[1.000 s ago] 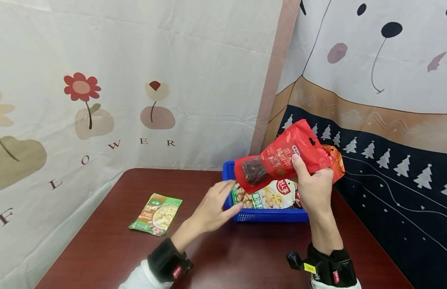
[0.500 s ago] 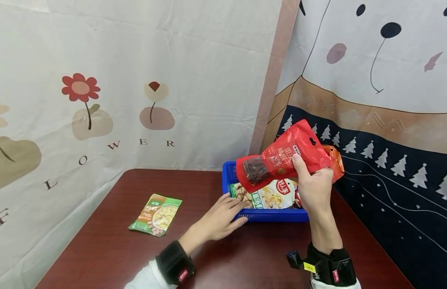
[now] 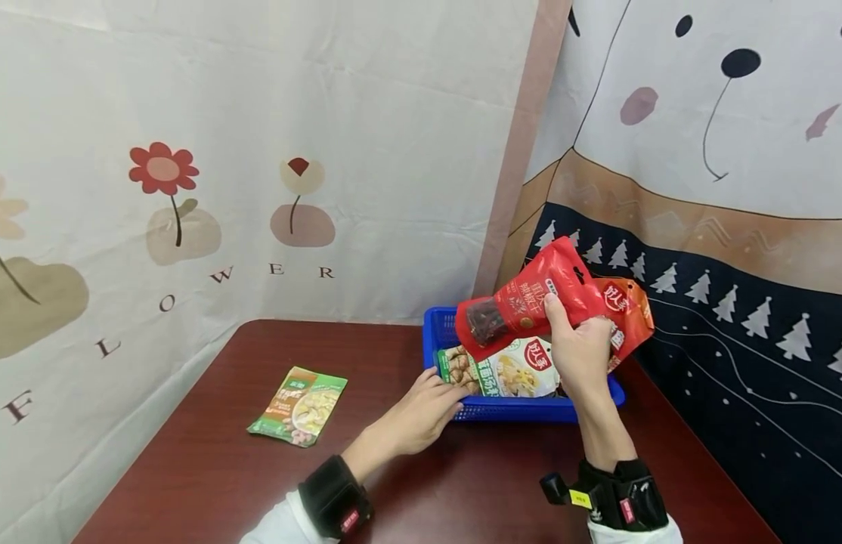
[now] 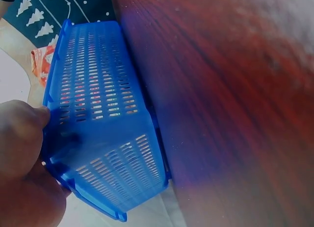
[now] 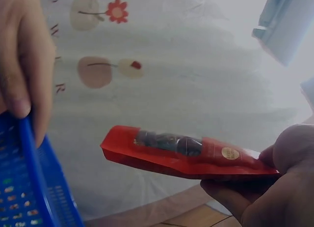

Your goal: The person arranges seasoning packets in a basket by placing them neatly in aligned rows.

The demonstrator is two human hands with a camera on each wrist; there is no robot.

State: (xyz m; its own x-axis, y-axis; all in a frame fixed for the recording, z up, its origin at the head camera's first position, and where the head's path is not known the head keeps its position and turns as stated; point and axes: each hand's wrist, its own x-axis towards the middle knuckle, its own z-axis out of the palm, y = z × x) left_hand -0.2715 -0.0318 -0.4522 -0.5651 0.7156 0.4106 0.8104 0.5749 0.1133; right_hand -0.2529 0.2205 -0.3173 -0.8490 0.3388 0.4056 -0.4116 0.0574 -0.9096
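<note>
My right hand [image 3: 583,353] grips a red pouch of dried chillies [image 3: 526,298], thumb on top, above the blue basket [image 3: 516,410]. An orange-red packet [image 3: 621,310] sticks out behind that hand on the right; how it is held is hidden. In the right wrist view the chilli pouch [image 5: 169,153] lies nearly flat, pinched at one end. My left hand [image 3: 421,414] holds the basket's near left corner, fingers over the rim [image 5: 37,163] and thumb outside. Inside the basket lie a white food packet [image 3: 519,370] and a green-edged packet [image 3: 458,368].
A green and orange food packet [image 3: 300,406] lies on the dark red table [image 3: 210,453], left of the basket. Behind the table hangs a pale printed cloth [image 3: 394,113], and a bear-patterned cloth [image 3: 707,264] borders the right side.
My left hand has come from above the basket's left side down to its near left corner and now grips the rim. The orange-red packet shows more beside my right hand.
</note>
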